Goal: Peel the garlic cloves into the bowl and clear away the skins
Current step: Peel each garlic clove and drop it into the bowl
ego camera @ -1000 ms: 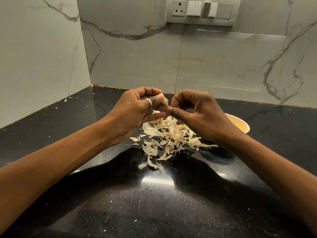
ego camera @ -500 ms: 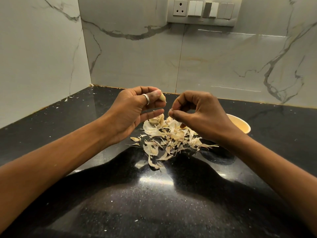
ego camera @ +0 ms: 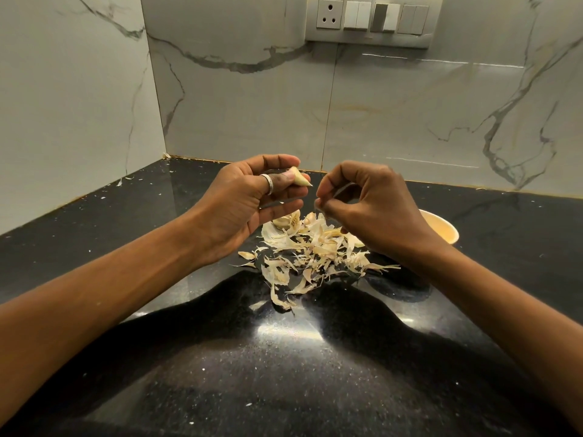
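Note:
My left hand (ego camera: 249, 200), with a ring on one finger, pinches a pale garlic clove (ego camera: 299, 179) between thumb and fingertips above the counter. My right hand (ego camera: 369, 206) hovers just right of the clove, thumb and forefinger pinched together, perhaps on a thin sliver of skin; I cannot make it out. Below both hands lies a pile of dry garlic skins (ego camera: 312, 253), with the rest of a garlic bulb (ego camera: 288, 220) at its far edge. A cream bowl (ego camera: 441, 228) stands behind my right wrist, mostly hidden; its contents are out of sight.
The black speckled counter (ego camera: 284, 357) meets marble walls at the back and left. A switch and socket panel (ego camera: 369, 22) is on the back wall. Small skin scraps (ego camera: 121, 181) lie near the left wall.
My hands have drawn apart: the right hand has pulled away from the clove to the right, and the left hand has lifted the clove slightly.

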Available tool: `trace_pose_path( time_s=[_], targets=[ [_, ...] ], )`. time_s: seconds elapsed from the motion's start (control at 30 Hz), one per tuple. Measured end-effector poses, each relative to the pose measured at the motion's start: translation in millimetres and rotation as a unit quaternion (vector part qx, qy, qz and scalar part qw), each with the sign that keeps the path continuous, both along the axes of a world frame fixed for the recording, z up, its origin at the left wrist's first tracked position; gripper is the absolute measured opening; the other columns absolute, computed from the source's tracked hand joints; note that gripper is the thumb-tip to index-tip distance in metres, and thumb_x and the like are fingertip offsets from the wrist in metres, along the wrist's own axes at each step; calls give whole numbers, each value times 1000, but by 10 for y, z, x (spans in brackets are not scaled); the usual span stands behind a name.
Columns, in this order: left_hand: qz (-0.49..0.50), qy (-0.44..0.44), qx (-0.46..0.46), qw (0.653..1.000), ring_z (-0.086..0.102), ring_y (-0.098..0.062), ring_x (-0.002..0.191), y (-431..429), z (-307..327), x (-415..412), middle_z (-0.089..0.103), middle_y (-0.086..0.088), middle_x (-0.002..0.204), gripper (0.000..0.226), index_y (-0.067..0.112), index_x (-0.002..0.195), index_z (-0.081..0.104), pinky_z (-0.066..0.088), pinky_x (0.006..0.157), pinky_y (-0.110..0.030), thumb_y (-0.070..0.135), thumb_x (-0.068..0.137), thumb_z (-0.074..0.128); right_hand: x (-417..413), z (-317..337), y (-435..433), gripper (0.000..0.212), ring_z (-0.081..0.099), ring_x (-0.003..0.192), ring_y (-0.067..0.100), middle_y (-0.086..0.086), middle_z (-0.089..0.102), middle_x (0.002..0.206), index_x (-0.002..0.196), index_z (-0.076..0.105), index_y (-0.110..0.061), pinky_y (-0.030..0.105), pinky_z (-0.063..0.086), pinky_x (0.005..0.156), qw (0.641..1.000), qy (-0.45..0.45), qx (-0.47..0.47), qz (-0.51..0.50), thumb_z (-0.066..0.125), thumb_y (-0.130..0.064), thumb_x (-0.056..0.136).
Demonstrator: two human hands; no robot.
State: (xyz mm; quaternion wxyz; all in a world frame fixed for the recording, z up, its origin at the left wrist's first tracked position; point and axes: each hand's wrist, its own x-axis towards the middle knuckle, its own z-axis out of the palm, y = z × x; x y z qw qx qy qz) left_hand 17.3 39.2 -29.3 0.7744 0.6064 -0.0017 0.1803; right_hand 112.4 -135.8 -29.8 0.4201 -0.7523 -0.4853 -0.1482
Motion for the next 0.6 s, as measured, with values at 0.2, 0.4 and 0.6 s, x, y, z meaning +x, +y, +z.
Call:
trace_pose_path(
  time_s=[0.2, 0.4, 0.6],
  targets=[
    [1, -2, 5, 1000, 74, -21, 95, 2, -11, -6, 74, -15, 111, 26, 5, 121, 64, 61, 75, -29, 0, 98, 54, 35, -13, 13, 10, 72, 76, 13, -6, 73, 85, 99, 76, -17, 35, 61, 63, 1000, -2, 22, -3, 73, -11, 91],
    [-11, -3, 26, 1000, 73, -26, 102, -2, -11, -5, 73, -16, 115, 26, 5, 121, 62, 61, 77, -30, -2, 98, 53, 6, -8, 18, 16, 70, 75, 14, -5, 69, 84, 98, 71, -14, 31, 60, 61, 999, 10, 29, 12, 80, -21, 86],
    [-16, -9, 69, 997, 74, -24, 101, -7, -14, -19, 74, -14, 112, 26, 6, 117, 63, 61, 77, -29, -6, 96, 53, 4, -6, 15, 13, 71, 70, 16, 1, 72, 83, 95, 73, -10, 34, 61, 56, 999, 1, 27, 19, 77, -20, 87]
  ],
)
